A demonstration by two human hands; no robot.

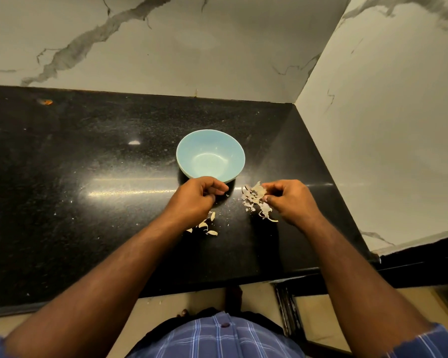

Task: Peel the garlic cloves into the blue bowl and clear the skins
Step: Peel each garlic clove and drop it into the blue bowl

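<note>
Blue bowl (210, 155) on black table (88, 202), appears empty: no peeled cloves seen. Left hand (201, 196) curled, contents can't tell. Right hand (289, 198) pinches at skin pile (255, 200). Garlic cloves (206, 226) lie by left wrist. Judged early stage; peeling & skin clearing mostly outstanding.

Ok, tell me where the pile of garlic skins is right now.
In the head view, the pile of garlic skins lies on the black counter, right of centre, just below and right of the blue bowl, at the fingertips of the right hand.
</note>
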